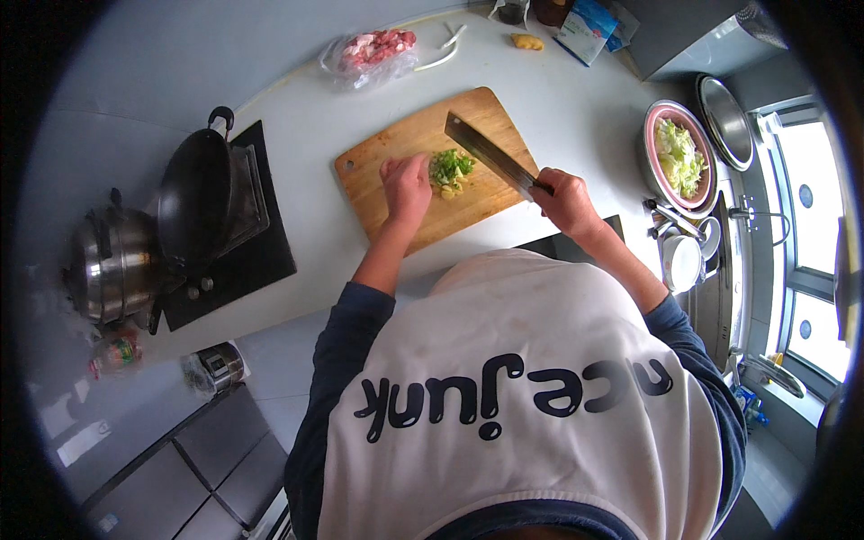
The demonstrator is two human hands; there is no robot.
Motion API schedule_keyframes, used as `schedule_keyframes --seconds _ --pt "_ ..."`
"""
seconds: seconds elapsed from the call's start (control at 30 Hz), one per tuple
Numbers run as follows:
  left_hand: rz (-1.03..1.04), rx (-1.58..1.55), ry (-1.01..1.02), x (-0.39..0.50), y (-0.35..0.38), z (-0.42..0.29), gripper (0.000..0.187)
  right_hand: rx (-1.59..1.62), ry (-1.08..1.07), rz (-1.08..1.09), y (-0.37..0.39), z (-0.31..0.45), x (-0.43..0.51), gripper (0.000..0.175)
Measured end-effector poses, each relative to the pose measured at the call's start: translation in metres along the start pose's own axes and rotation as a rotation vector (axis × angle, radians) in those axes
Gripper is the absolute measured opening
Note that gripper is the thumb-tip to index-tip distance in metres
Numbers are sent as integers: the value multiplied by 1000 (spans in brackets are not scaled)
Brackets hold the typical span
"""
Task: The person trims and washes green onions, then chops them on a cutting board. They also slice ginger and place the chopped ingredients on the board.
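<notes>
My right hand [565,201] grips the handle of a kitchen cleaver [491,150], whose blade slants up and left over the wooden cutting board [378,158]. Beside the blade lies a small heap of chopped green onion [451,164], with pale yellow pieces at its near end. My left hand [407,179] is at the left side of this heap, its fingers bent and pointing down; whether they pinch anything is hidden.
Raw meat [380,48] in a plastic bag lies beyond the board, near ginger [527,42]. A wok [196,199] and steel pot [111,266] stand left. At right are a bowl of shredded cabbage [677,158], a white bowl [682,262] and the sink faucet [742,212].
</notes>
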State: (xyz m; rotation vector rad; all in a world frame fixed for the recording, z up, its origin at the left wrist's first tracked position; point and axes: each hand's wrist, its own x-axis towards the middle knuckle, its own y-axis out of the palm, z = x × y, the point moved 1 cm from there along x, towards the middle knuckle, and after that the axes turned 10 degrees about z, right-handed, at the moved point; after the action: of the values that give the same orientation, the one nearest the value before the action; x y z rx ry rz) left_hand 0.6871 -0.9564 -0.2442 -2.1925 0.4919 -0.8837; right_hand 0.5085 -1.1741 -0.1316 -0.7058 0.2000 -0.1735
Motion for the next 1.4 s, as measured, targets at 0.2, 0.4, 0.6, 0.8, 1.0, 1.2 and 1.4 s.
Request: schedule_keyframes --seconds 0.2,0.4,0.6,0.8,1.0,1.2,1.4 --pt "152 26 -358 0 -11 9 27 -669 -357 -35 -12 -30 -6 9" --pt "104 94 -29 14 -19 -14 21 -741 -634 -101 -19 -41 1 13" --pt "187 -21 76 29 -2 -46 12 -751 -786 -100 -23 -45 13 14" --pt "0 160 -93 34 -7 -1 17 -621 -738 -90 -30 -55 19 13" --pt "-57 -83 -806 -7 -40 30 39 546 210 302 -28 -82 44 15" --pt "-162 4 -617 -49 -19 -19 18 1227 474 347 -6 -106 82 11" --pt "68 181 -332 -40 -21 -68 15 1219 523 393 6 -106 93 12"
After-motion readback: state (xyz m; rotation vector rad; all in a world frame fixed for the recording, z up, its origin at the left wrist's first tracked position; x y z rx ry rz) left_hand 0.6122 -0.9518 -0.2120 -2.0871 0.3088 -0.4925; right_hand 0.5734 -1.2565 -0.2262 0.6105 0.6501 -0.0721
